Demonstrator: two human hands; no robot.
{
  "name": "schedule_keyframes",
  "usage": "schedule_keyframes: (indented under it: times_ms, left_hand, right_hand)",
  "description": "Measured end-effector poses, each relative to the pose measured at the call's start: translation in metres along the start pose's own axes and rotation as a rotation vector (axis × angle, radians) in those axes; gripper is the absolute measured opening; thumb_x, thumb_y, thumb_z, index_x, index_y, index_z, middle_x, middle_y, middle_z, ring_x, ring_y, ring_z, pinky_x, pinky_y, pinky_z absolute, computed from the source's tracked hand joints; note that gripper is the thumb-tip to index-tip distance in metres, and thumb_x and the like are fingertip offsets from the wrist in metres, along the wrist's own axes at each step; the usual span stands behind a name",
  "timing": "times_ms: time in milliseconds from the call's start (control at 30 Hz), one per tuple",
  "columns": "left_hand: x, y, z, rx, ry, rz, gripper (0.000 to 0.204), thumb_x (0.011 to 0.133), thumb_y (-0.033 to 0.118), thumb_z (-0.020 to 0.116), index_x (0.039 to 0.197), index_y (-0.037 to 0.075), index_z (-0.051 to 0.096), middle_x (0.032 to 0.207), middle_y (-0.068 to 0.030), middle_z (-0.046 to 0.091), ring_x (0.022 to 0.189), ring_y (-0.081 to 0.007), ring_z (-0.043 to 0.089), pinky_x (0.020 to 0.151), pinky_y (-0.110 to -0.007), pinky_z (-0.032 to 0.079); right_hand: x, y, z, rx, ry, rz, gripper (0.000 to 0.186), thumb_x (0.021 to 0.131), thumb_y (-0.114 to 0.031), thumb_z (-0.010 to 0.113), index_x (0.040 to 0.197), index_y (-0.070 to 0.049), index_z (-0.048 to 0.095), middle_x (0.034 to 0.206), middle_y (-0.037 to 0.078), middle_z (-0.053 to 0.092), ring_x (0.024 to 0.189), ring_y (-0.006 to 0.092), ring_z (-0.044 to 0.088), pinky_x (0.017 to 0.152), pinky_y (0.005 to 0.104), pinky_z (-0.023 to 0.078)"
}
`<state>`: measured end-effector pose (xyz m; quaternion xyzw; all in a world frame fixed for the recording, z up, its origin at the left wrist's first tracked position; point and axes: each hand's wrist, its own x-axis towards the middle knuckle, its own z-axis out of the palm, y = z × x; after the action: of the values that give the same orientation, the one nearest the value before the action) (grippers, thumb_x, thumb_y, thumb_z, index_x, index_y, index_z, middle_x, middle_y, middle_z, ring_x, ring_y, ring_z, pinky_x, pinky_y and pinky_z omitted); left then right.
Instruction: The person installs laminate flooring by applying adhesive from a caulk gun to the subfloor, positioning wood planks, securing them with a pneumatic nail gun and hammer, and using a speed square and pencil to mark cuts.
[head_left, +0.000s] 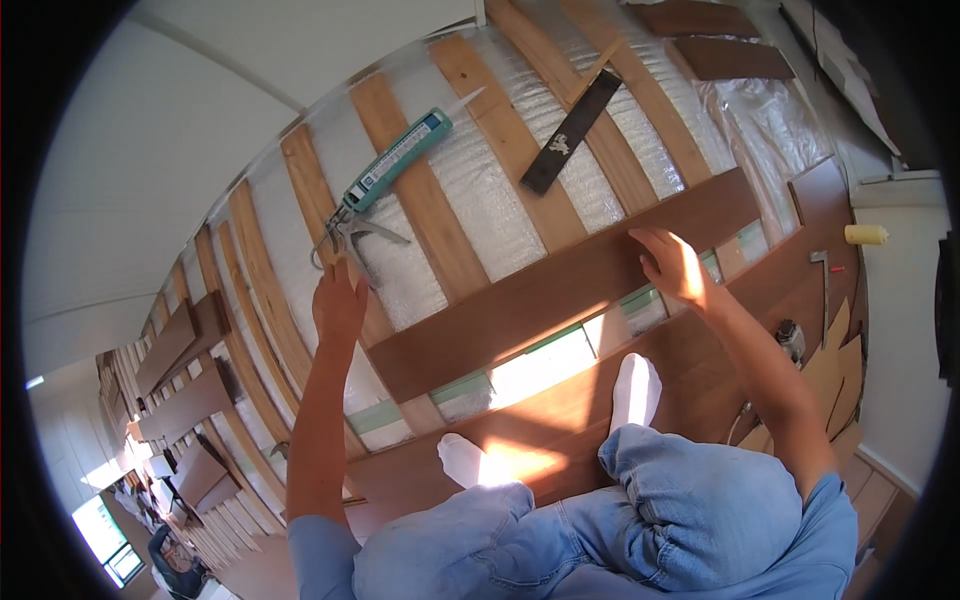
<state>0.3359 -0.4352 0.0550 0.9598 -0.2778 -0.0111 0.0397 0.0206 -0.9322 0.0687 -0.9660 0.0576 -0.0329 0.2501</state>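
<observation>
A teal caulk gun with a pale nozzle lies diagonally over the wooden battens and silvery underlay. My left hand is at the lower end of its metal handle, fingers loosely bent; whether it touches the handle is unclear. A long brown plank lies across the battens, with a gap between it and the brown boards under my feet. My right hand is over this plank near its right part, fingers spread and holding nothing. Farther back is a dark bar with a thin wooden strip at its end.
Loose brown boards lie at left, more at far right. Along the right wall are a yellow roll, a metal square, a power tool and tan offcuts. A lit window shows at lower left.
</observation>
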Motion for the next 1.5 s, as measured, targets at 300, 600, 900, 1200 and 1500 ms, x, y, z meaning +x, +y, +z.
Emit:
schedule_keyframes:
  times_ms: [300, 600, 900, 1200, 1500]
  left_hand:
    - [0.191, -0.006, 0.081, -0.012, 0.037, 0.104, 0.084, 0.075, 0.013, 0.082, 0.151, 0.002, 0.047, 0.130, -0.0223, 0.066, 0.114, -0.0421, 0.065, 0.100, -0.050, 0.052]
    - [0.208, 0.007, 0.065, -0.332, 0.164, 0.305, 0.061, 0.079, -0.002, 0.075, 0.136, -0.004, 0.055, 0.124, -0.0216, 0.066, 0.107, -0.0368, 0.066, 0.095, -0.043, 0.051]
    - [0.116, 0.182, -0.140, -0.921, 0.015, 0.139, 0.064, 0.090, 0.006, 0.073, 0.149, -0.001, 0.048, 0.131, -0.0142, 0.062, 0.116, -0.0263, 0.062, 0.104, -0.036, 0.050]
    - [0.052, 0.366, -0.087, -2.296, -0.462, 0.147, 0.052, 0.084, 0.004, 0.075, 0.130, 0.001, 0.053, 0.116, -0.0153, 0.063, 0.116, -0.0320, 0.064, 0.113, -0.052, 0.047]
    - [0.029, 0.489, -0.081, -2.467, -0.583, 0.150, 0.036, 0.085, 0.016, 0.078, 0.116, 0.006, 0.063, 0.104, -0.0128, 0.072, 0.104, -0.0284, 0.070, 0.106, -0.049, 0.051]
  right_hand:
    - [-0.174, -0.021, -0.078, 0.001, -0.046, 0.516, 0.043, 0.093, -0.011, 0.063, 0.136, -0.004, 0.061, 0.130, 0.021, 0.066, 0.121, 0.0390, 0.062, 0.103, 0.0463, 0.051]
    - [-0.325, -0.073, -0.074, 0.421, 0.235, 1.038, 0.044, 0.097, -0.012, 0.065, 0.140, -0.002, 0.060, 0.126, 0.017, 0.072, 0.112, 0.0258, 0.071, 0.099, 0.0358, 0.055]
    - [-0.268, -0.099, -0.063, 1.131, 0.269, 0.976, 0.041, 0.104, -0.020, 0.063, 0.139, 0.001, 0.060, 0.122, 0.013, 0.072, 0.111, 0.0199, 0.070, 0.097, 0.0346, 0.056]
    - [-0.187, -0.140, -0.059, 1.636, 0.082, 0.819, 0.055, 0.110, -0.043, 0.051, 0.136, 0.005, 0.059, 0.123, 0.018, 0.071, 0.109, 0.0229, 0.071, 0.099, 0.0365, 0.057]
    - [-0.242, -0.134, -0.080, 1.895, 0.686, 0.823, 0.073, 0.111, -0.056, 0.036, 0.137, 0.010, 0.053, 0.133, 0.029, 0.064, 0.123, 0.0373, 0.065, 0.109, 0.0465, 0.052]
